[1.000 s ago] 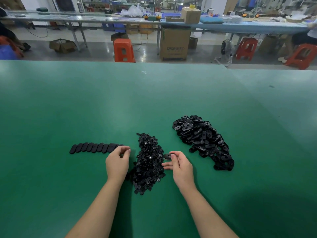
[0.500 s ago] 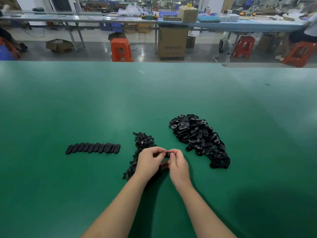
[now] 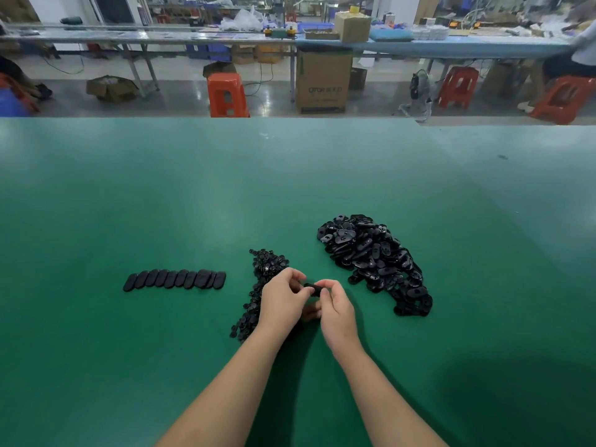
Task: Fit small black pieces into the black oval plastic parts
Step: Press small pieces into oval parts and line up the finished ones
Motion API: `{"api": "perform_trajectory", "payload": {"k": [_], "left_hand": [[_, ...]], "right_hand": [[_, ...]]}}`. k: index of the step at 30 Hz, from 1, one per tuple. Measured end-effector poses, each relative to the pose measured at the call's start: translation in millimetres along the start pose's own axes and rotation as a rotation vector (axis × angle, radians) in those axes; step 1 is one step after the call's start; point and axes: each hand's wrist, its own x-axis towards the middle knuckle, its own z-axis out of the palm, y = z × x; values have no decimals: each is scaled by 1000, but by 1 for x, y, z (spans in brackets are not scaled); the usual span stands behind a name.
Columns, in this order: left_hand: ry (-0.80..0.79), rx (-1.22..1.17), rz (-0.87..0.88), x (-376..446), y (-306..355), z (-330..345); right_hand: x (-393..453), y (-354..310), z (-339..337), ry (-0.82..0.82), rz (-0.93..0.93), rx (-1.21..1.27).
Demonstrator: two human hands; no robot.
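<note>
Two hands, one oval part pinched between them.
The left hand (image 3: 283,296) and right hand (image 3: 335,306) each kept a fingertip grip on the oval part (image 3: 312,289) above the bench (image 3: 161,204); pressing squarely should seat the unseen small piece.

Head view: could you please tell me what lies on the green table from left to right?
Row of black oval parts → pile of small black pieces → left hand → held oval part → right hand → heap of loose oval parts.
</note>
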Motion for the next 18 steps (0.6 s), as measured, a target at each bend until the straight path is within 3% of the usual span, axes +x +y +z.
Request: {"api": "perform_trajectory", "payload": {"k": [5, 18], "left_hand": [[-103, 37, 6, 5, 2, -7], [-167, -81, -16, 4, 0, -5]], "right_hand": [[0, -3, -1, -16, 21, 73], [0, -5, -1, 1, -48, -18]]}}
